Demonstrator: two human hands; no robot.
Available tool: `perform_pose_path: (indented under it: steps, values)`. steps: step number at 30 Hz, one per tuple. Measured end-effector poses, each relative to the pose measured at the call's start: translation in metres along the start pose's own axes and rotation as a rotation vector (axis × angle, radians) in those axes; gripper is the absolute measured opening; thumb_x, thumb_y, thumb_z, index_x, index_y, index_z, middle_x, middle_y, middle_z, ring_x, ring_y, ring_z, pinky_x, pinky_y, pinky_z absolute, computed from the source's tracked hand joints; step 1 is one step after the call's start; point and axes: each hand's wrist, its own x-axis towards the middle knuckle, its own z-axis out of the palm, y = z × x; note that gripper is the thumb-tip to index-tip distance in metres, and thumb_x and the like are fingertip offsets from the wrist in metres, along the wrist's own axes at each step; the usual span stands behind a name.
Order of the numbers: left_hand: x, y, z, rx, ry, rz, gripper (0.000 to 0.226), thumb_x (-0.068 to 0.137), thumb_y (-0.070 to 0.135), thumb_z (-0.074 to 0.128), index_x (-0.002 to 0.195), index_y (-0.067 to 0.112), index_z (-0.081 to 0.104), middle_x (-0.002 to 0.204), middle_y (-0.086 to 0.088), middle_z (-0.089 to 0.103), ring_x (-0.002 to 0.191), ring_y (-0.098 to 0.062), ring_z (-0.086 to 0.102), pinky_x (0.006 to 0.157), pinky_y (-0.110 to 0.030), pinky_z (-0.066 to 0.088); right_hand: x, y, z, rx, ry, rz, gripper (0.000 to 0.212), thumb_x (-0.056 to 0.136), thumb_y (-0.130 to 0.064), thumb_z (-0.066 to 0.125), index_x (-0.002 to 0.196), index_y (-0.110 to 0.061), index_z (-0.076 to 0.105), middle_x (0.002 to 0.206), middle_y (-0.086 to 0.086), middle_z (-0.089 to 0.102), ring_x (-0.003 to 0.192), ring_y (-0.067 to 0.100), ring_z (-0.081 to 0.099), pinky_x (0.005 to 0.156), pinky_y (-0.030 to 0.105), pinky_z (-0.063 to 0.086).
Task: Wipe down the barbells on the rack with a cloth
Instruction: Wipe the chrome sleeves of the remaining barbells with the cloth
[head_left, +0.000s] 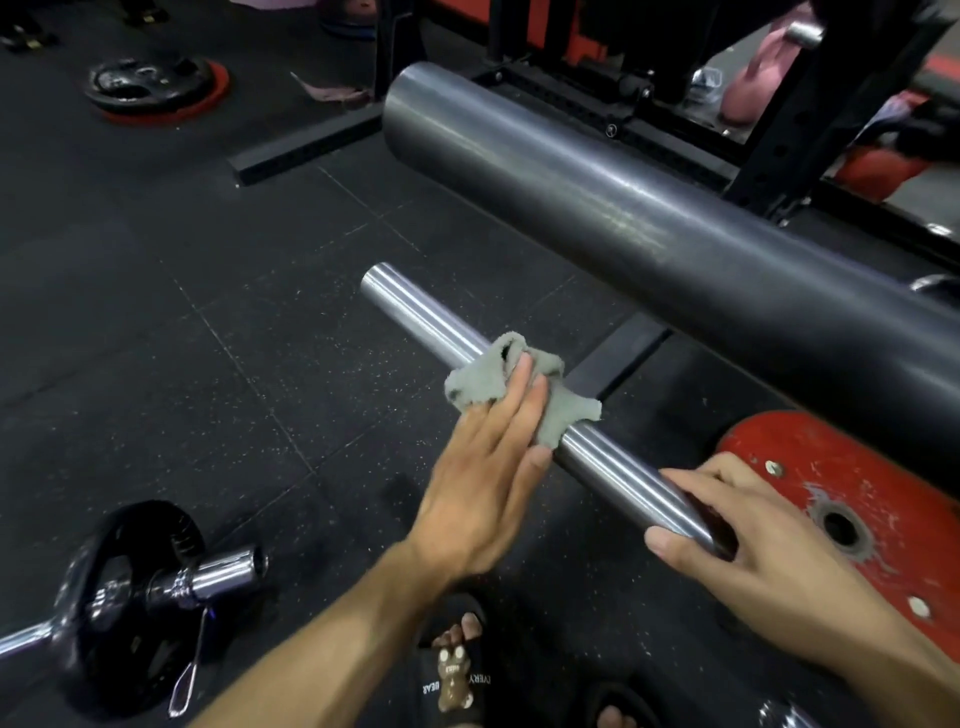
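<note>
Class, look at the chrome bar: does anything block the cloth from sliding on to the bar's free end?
Nothing visible does. From the grey cloth under the left hand to the bar's free end, the bare chrome is clear.

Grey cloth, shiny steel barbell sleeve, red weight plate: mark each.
Grey cloth (475, 387): head view, bunched part left of the fingers.
Shiny steel barbell sleeve (415, 312): head view, bare far end.
Red weight plate (831, 457): head view, flat face.

the cloth (519, 389) hides part of the chrome barbell sleeve (415, 312), whose inner end seems lost behind the right hand (769, 561).
</note>
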Motion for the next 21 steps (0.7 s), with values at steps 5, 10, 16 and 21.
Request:
perform_pose_path:
  steps: [5, 10, 16, 21]
  values:
    - [0.052, -0.077, -0.032, 0.026, 0.184, -0.251, 0.057, 0.11, 0.047, 0.015, 0.158, 0.019, 0.029, 0.167, 0.001, 0.023, 0.149, -0.013, 0.032, 0.124, -0.041, 0.027, -0.001, 0.008, 0.0, 0.065, 0.081, 0.014, 0.026, 0.09, -0.079, 0.039, 0.112, -0.072, 0.051, 0.105, -0.029, 0.063, 0.098, -0.001, 0.063, 0.076, 0.03, 0.052]
    - [0.066, -0.054, -0.013, 0.056, 0.249, -0.357, 0.059, 0.111, 0.035, 0.02, 0.16, 0.002, 0.019, 0.17, -0.015, 0.008, 0.158, -0.029, 0.001, 0.129, -0.044, 0.004, 0.002, 0.014, 0.007, 0.057, 0.108, 0.086, 0.041, 0.094, -0.078, 0.028, 0.123, -0.065, 0.053, 0.114, -0.029, 0.068, 0.109, 0.002, 0.064, 0.093, 0.038, 0.052]
    - [0.001, -0.008, 0.001, 0.006, -0.041, 0.079, 0.056, 0.11, 0.033, 0.024, 0.161, 0.009, 0.021, 0.171, -0.003, 0.011, 0.158, -0.016, 0.01, 0.128, -0.044, 0.012, 0.002, 0.019, 0.009, 0.047, 0.084, 0.1, 0.054, 0.083, -0.09, 0.017, 0.123, -0.067, 0.046, 0.098, -0.015, 0.074, 0.091, 0.006, 0.07, 0.085, 0.039, 0.055]
    - [0.046, -0.067, -0.034, 0.055, 0.102, -0.111, 0.052, 0.112, 0.026, 0.026, 0.149, -0.007, 0.041, 0.158, -0.026, 0.036, 0.146, -0.032, 0.034, 0.119, -0.054, 0.032, 0.003, 0.018, 0.01, 0.039, 0.085, 0.113, 0.03, 0.095, -0.076, 0.027, 0.116, -0.071, 0.047, 0.103, -0.019, 0.073, 0.098, 0.007, 0.068, 0.088, 0.039, 0.053]
